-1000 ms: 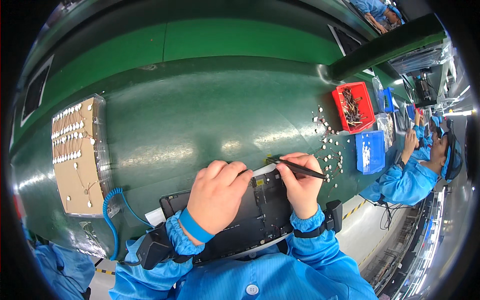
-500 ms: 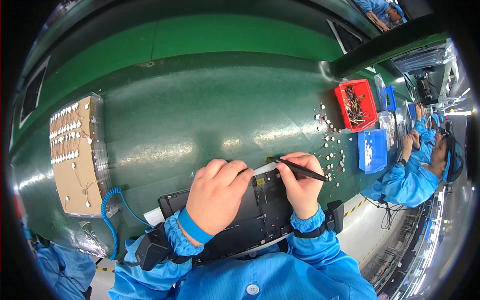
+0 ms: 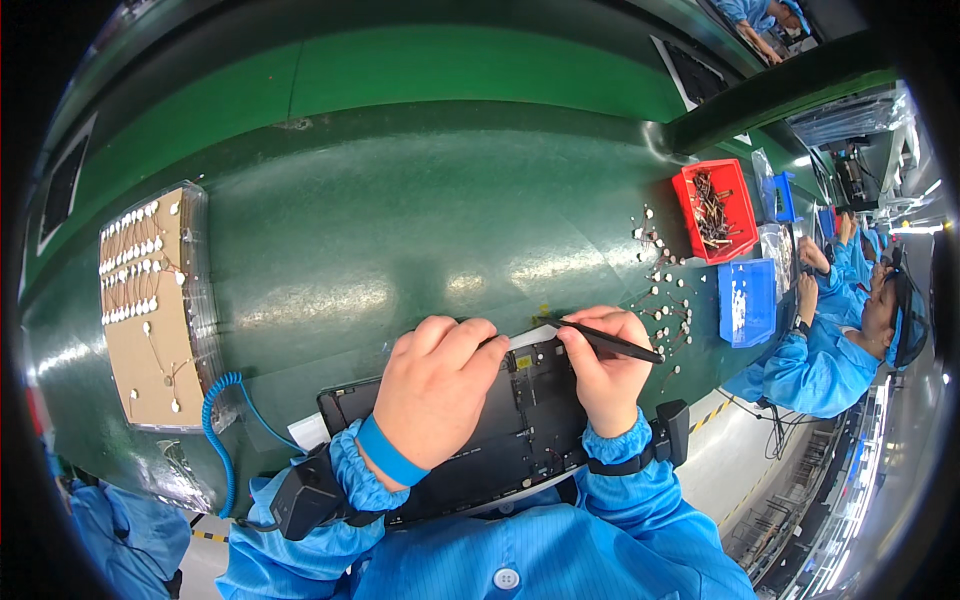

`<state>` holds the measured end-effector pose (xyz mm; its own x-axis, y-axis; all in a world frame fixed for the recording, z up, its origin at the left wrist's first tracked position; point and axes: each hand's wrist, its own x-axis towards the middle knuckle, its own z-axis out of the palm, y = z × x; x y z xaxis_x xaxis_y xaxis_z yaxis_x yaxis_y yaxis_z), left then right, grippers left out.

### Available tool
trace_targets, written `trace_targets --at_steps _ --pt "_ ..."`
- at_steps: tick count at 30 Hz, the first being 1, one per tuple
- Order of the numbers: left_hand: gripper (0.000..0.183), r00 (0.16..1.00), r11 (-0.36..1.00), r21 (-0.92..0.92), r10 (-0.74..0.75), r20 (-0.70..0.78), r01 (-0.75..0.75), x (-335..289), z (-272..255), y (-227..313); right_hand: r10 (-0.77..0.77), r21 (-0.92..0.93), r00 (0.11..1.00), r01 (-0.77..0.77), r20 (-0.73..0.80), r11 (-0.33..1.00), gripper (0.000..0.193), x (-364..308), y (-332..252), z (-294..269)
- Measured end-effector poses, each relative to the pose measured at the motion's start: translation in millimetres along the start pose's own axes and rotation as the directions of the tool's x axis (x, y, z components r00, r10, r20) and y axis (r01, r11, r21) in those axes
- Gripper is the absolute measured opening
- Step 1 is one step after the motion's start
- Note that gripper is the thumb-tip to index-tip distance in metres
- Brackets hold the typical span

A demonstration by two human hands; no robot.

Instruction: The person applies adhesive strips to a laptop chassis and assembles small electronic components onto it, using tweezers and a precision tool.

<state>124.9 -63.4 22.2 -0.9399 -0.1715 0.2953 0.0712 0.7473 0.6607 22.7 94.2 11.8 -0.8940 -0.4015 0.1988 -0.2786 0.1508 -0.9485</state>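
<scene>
A flat black device casing (image 3: 480,450) with small inner parts lies in front of me at the near edge of the bench. Along its far edge runs a narrow white strip (image 3: 532,338). My left hand (image 3: 430,385), a blue band at its wrist, lies over the casing's far left part; its closed fingertips meet the strip's left end. Black tweezers (image 3: 620,345) are pinched in my right hand (image 3: 612,380), their tips pointing left near the strip's right end. What lies under the left palm is hidden.
A red bin (image 3: 735,205) of small wired parts and a blue bin (image 3: 748,300) stand at right, beside scattered small white-ended parts (image 3: 668,290). At left, a cardboard sheet (image 3: 150,370) bears rows of similar parts; a coiled blue cord (image 3: 215,430) runs nearby. A co-worker (image 3: 830,360) sits at right.
The tweezers and my right hand have shifted very slightly right. My left hand stays almost still at the strip. The co-worker's hands at right have moved apart.
</scene>
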Motion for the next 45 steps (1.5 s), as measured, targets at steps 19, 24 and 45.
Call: trace_targets --at_steps 19,24,45 --pt "0.013 0.997 0.996 -0.08 -0.047 -0.06 0.042 -2 -11 -11 0.299 0.343 0.953 -0.296 0.047 0.892 0.022 -28 -30 18" --pt "0.015 0.996 0.99 -0.112 -0.084 -0.029 0.081 -5 -14 -16 0.293 0.32 0.952 -0.305 0.086 0.897 0.022 -29 -29 27" --pt "0.012 0.998 0.991 -0.129 -0.049 -0.05 0.043 -4 -14 -19 0.333 0.264 0.941 -0.337 0.061 0.904 0.022 -28 -28 33"
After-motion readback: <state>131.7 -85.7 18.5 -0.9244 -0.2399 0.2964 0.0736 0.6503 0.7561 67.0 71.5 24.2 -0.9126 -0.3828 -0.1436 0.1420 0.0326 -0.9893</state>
